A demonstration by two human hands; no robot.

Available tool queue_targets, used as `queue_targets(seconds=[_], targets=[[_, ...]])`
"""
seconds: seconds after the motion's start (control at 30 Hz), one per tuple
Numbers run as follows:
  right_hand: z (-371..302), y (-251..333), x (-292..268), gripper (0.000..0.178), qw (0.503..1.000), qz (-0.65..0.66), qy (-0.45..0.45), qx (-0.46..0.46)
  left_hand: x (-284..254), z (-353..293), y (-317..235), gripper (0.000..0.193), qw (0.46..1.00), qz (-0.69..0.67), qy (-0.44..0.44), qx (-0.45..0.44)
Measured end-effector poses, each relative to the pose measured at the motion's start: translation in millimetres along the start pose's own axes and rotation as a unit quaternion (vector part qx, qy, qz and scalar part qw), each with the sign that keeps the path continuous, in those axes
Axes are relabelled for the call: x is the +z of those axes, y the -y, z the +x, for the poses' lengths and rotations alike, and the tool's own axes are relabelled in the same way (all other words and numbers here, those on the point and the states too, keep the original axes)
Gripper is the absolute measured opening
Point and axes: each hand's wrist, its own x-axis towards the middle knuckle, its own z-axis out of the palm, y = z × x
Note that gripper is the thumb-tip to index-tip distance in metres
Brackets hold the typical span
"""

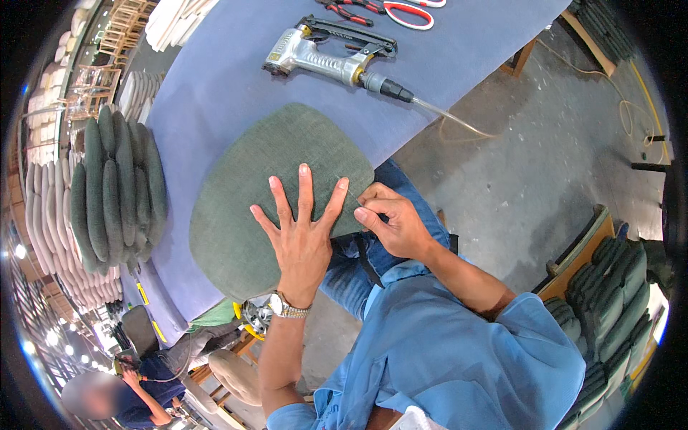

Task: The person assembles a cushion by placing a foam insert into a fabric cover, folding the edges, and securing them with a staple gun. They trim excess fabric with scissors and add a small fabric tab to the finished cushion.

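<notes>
A dark green padded seat cushion [244, 165] lies at the near edge of the blue-covered table [208, 64], partly overhanging it. On its fabric my left hand [301, 236] rests flat with the fingers spread, a metal-band watch on that wrist. At the cushion's right edge, my right hand [398, 226] is closed in a pinch, thumb against the bent fingers. Whatever sits between those fingertips is too small to make out. Beyond the cushion lies a silver pneumatic staple gun [315, 61], joined to a clear air hose [451, 118], with neither hand on it.
Red-handled pliers [351, 11] and red-and-white scissors [408, 16] lie at the table's far side. Green cushions [118, 193] are piled at the left, with more green cushions [609, 301] stacked at the right. A co-worker [136, 390] is at the lower left.
</notes>
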Motion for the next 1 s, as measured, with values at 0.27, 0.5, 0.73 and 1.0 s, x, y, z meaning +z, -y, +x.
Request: queue_targets(seconds=[0.27,0.5,0.73,1.0], targets=[[-3.7,-12.8,-0.1,0.040,0.978,0.042,0.080,0.188,10.2,-4.4,-3.4,0.091,0.999,0.023,-0.031,0.005],[-0.2,-31.9,8.9,0.044,0.993,0.044,0.067,0.086,-4.5,4.6,1.7,0.087,0.999,0.030,0.002,0.022],[30.7,40.6,37.0,0.043,0.997,0.058,0.044,0.012,-78.9,24.3,56.7,0.098,0.983,-0.152,0.080,0.060],[64.2,114.2,56.9,0.034,0.994,0.072,0.013,-0.082,-152.3,46.2,102.2,0.087,0.932,-0.327,0.113,0.108]])
